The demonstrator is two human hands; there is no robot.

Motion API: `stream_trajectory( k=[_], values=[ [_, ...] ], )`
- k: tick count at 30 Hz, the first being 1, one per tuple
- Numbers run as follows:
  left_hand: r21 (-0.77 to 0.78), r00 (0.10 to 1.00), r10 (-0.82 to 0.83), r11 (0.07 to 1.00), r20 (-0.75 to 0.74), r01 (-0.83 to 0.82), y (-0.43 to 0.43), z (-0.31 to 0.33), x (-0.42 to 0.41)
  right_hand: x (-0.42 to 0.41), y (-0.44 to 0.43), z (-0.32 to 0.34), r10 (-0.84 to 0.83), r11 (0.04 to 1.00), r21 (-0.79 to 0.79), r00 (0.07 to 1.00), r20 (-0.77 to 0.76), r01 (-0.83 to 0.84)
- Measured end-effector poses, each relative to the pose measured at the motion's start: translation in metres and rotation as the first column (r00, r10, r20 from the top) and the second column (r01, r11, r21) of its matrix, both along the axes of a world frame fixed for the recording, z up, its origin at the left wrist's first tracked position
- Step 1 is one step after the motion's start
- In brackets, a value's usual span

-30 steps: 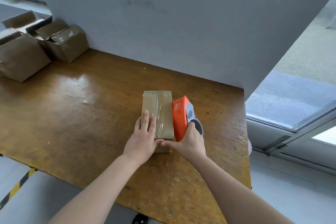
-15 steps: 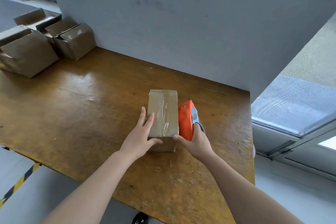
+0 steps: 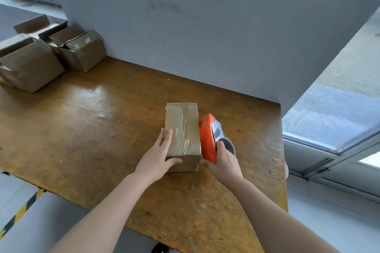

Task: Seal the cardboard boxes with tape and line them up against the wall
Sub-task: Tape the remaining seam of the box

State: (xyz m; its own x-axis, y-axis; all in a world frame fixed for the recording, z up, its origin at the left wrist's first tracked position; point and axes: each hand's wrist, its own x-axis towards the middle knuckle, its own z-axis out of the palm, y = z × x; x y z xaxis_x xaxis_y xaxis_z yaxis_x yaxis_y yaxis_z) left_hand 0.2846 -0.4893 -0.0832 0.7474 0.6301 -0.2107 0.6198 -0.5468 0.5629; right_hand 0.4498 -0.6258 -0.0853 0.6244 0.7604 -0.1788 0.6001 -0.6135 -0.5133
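Status: taped box (image 3: 182, 127) right of bench (image 3: 82, 119) centre. My left hand (image 3: 156, 160) grips its near-left corner; right hand (image 3: 224, 162) grips the tape dispenser (image 3: 207, 137), which touches the box's right side.

Worn wooden table (image 3: 92, 129); window (image 3: 329, 113), perhaps frosted, at right.

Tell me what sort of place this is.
Probably a packing or shipping station. A taped cardboard box lies on a worn wooden table, the right hand grips an orange tape dispenser beside it, more cardboard boxes stand by the grey wall, and yellow-black hazard tape marks the floor.
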Motion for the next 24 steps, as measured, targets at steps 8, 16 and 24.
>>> stream_trajectory(
  k=[8,16,24],
  values=[
    [-0.183,0.993,0.067,0.982,0.095,-0.049,-0.002,0.001,-0.001,-0.001,-0.039,-0.028,-0.021,0.96,-0.27,0.982,0.189,0.072],
    [-0.414,0.973,0.185,0.903,0.141,-0.112,-0.003,0.004,0.001,-0.005,-0.044,-0.017,-0.043,0.944,-0.291,0.935,0.353,0.154],
    [-0.529,0.957,0.266,0.832,0.114,-0.168,0.004,0.006,0.003,-0.033,0.013,0.012,0.012,0.999,0.042,0.998,-0.058,-0.009]
  ],
)
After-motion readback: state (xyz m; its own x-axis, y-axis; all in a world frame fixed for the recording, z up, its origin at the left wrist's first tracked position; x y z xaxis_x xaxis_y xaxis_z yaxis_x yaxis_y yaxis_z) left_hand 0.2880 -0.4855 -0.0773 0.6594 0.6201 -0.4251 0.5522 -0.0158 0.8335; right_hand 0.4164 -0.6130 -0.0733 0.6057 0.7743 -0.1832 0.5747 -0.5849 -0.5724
